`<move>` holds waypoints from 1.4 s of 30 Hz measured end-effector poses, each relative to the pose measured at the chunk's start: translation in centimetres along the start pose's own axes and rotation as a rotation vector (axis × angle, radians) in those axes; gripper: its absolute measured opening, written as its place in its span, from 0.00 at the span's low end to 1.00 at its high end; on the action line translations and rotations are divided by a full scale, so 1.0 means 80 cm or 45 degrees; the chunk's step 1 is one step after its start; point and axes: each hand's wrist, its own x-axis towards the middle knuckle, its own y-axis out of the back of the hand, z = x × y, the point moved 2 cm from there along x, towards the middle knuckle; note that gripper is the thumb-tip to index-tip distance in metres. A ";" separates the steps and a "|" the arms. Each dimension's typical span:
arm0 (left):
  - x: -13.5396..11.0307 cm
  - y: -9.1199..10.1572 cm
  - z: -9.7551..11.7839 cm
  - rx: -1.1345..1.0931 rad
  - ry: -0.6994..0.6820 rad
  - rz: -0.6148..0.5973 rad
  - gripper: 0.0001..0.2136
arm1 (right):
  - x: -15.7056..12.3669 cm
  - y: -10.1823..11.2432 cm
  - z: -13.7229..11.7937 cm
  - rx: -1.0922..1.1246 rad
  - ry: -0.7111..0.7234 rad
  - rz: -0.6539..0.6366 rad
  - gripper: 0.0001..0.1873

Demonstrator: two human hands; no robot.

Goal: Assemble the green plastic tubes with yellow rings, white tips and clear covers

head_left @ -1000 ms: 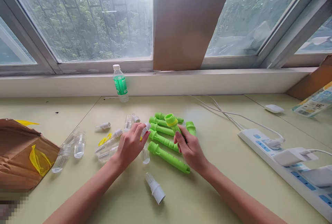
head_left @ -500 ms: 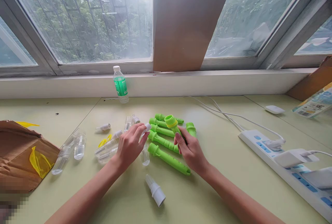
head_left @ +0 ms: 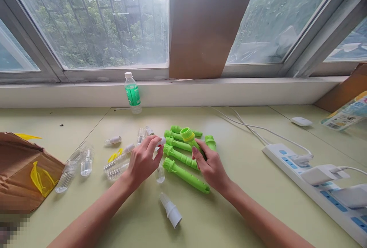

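My left hand [head_left: 142, 161] is closed in a pinch on a small white plastic cap piece [head_left: 161, 141] just left of a row of green plastic tubes [head_left: 183, 173] lying on the table. My right hand [head_left: 210, 166] grips one green tube [head_left: 188, 134] and holds it tilted up, its threaded yellow-green open end raised toward the window. Several more green tubes lie side by side between the two hands. A white cone-shaped piece [head_left: 171, 210] lies on the table nearer to me, below the hands.
Several clear ribbed tubes [head_left: 83, 162] and small white caps lie scattered to the left. A torn brown bag [head_left: 20, 171] with yellow pieces sits at the far left. A water bottle [head_left: 132, 93] stands by the sill. A white power strip [head_left: 315, 181] with plugs and cables lies at the right.
Both hands have stayed nearly in place. The left hand's fingers have shifted slightly on the white cap piece; the raised green tube has barely moved.
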 end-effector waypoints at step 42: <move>0.029 0.013 0.002 -1.382 1.094 -0.124 0.14 | -0.003 -0.003 -0.008 -0.352 0.343 0.027 0.12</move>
